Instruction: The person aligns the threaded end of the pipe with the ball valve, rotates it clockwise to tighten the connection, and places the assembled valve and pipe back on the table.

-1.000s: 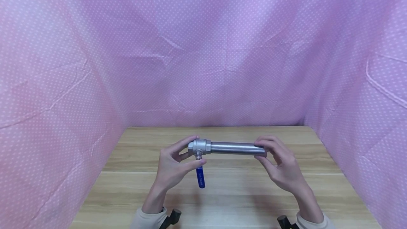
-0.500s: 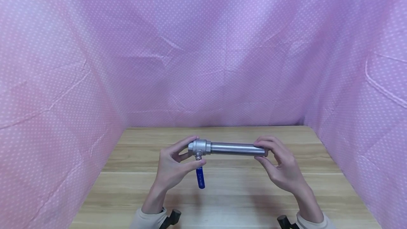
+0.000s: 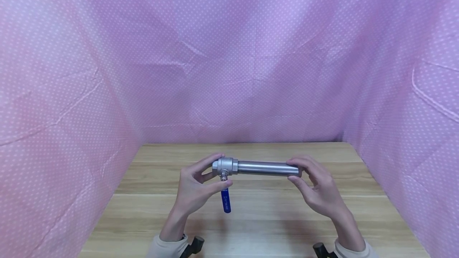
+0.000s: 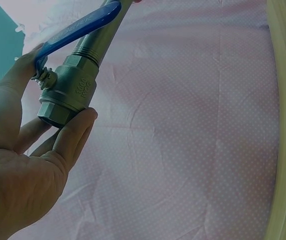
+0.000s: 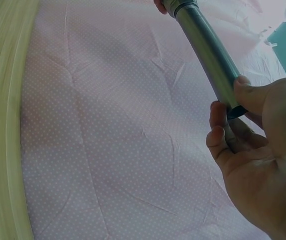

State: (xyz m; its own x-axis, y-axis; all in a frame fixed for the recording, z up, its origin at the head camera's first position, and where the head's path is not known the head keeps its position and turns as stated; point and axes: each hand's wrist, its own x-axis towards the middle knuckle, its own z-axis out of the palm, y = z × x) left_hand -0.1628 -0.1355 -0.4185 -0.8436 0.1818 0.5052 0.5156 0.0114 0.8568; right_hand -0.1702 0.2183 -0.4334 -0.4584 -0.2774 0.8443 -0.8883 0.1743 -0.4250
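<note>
A steel ball valve [image 3: 226,166] with a blue lever handle [image 3: 226,200] is joined to a smooth metal pipe [image 3: 263,167]. Together they lie level across the view, raised above the table. My left hand [image 3: 193,188] grips the valve end, thumb against the base of the lever and fingers behind the body. In the left wrist view, threads [image 4: 86,51] show where the pipe enters the valve's hex collar. My right hand [image 3: 319,188] pinches the pipe's far end between thumb and fingers. That pipe end [image 5: 237,111] looks dark and open in the right wrist view.
A light wooden table [image 3: 258,226] lies beneath both hands. Pink dotted cloth [image 3: 247,71] hangs behind it and along both sides. Black camera mounts [image 3: 196,244] sit at the wrists, by pale sleeves.
Both hands keep their hold in nearly the same place. The lever's lower end has shifted very slightly, and the right fingers have moved a little at the pipe end.
</note>
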